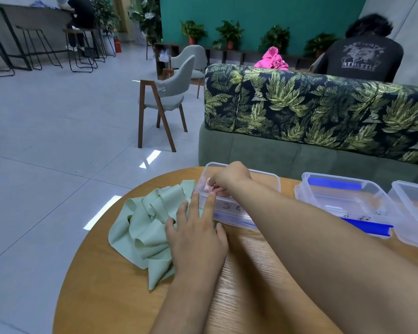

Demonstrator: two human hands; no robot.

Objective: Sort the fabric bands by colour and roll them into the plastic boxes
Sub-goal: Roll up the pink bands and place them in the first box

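Note:
A loose pale green fabric band (143,225) lies crumpled on the round wooden table (111,297), left of a clear plastic box (266,182). My left hand (196,235) lies flat with straight fingers, partly on the green band, fingertips against the box's near wall. My right hand (229,177) reaches into that box and pinches a rolled pink band (207,188) at its left end. Most of the pink roll is hidden by my fingers.
Two more clear boxes stand to the right: one with blue clips (343,198) and one at the frame edge (415,210). A leaf-print sofa back (311,109) rises just beyond the table. A grey chair (164,100) stands on the tiled floor. A person (362,54) sits behind the sofa.

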